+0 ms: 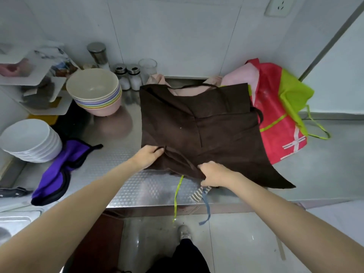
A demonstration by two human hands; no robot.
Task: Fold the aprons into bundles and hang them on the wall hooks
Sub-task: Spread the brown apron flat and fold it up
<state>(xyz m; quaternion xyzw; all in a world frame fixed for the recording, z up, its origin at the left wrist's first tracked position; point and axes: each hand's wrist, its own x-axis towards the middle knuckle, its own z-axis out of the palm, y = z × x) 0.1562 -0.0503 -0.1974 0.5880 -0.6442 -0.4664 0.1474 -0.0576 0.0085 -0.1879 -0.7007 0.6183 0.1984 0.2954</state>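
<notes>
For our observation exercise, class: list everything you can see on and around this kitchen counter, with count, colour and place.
brown apron: one, dark brown, spread on the counter's middle
purple apron: one, purple with black trim, crumpled at left
red and green apron: one, far right, partly under the brown one
pink cloth: one, pale pink, behind the brown apron
pastel bowls: one stack, far left of centre
white plates: one stack, left edge
shakers: two, clear with metal lids, by the wall
counter: one, steel
left hand: grips the brown apron's near edge
right hand: grips the same edge
</notes>
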